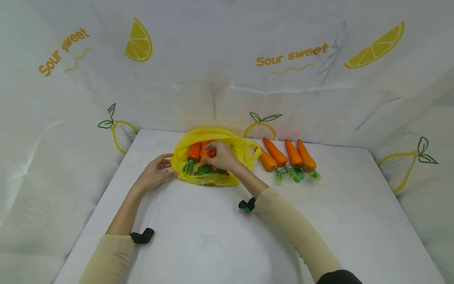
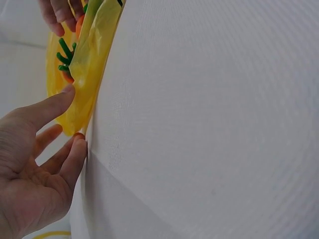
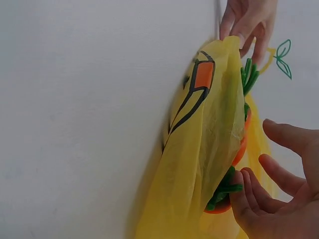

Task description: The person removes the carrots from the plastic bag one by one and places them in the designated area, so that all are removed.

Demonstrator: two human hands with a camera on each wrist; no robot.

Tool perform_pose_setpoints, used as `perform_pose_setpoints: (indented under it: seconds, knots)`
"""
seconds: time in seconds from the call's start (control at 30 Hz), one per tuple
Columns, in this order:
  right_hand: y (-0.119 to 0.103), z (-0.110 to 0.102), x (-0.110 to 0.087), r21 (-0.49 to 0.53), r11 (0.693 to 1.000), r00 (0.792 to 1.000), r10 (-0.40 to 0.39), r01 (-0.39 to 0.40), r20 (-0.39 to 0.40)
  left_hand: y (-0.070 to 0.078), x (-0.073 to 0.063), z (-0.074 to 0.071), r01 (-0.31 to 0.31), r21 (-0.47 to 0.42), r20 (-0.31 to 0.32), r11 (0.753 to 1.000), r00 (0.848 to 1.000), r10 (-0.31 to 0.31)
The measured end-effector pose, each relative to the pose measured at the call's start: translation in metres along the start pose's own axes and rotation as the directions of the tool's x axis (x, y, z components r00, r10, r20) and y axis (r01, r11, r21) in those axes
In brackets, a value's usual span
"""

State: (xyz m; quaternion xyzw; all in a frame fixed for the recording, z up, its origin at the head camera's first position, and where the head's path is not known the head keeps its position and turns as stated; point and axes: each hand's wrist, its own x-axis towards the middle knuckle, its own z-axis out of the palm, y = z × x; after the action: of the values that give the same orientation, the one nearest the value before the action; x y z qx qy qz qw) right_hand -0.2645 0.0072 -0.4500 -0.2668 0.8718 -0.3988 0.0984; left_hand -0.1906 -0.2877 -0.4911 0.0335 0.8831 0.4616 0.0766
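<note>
A yellow plastic bag (image 1: 213,180) lies on the table with its mouth facing me. Inside it are orange carrots (image 1: 194,152) with green tops, partly covered by the film. My left hand (image 1: 157,172) holds the bag's left end, thumb on the rim and fingertips along the outer side in the left wrist view. My right hand (image 1: 221,156) reaches into the mouth over the carrots. In the right wrist view its thumb and fingers (image 3: 281,177) are spread apart, with fingertips right by a green carrot top (image 3: 225,189) and nothing gripped.
To the right of the bag, several more carrots (image 1: 274,153) with leafy tops lie side by side near the table's back edge; the leftmost touches the bag's side. A white sheet (image 1: 220,59) printed with lemons hangs behind the white table (image 1: 205,240).
</note>
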Motion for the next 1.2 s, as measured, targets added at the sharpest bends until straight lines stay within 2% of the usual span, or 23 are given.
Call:
perform_pose_setpoints:
  seconds: [0.1,0.3,0.47,0.7,0.93,1.2]
  knots:
    - [0.002,0.001,0.000,-0.021,1.000,1.000,0.012,-0.012,-0.002,0.000,0.000,0.000,0.000,0.000,-0.002,1.000,1.000,0.000]
    - [-0.001,0.005,0.001,-0.154,0.987,0.999,0.047,-0.043,0.025,0.002,0.000,0.000,-0.002,0.002,0.005,1.000,1.000,0.002]
    - [-0.006,0.008,0.003,-0.247,0.969,0.999,0.034,-0.025,0.032,0.003,0.000,0.000,0.006,0.001,0.006,1.000,1.000,-0.006]
    - [-0.013,0.012,0.004,-0.324,0.946,0.998,0.027,-0.007,0.056,0.004,-0.001,0.000,0.011,0.002,0.001,1.000,1.000,-0.011]
    - [-0.014,0.013,0.005,-0.269,0.963,0.997,0.002,0.019,0.080,0.003,-0.001,0.001,0.005,0.006,-0.005,1.000,1.000,-0.005]
    - [0.003,0.016,0.006,-0.074,0.997,0.992,0.029,-0.019,0.125,0.003,-0.001,0.001,0.006,-0.005,-0.004,1.000,1.000,-0.006]
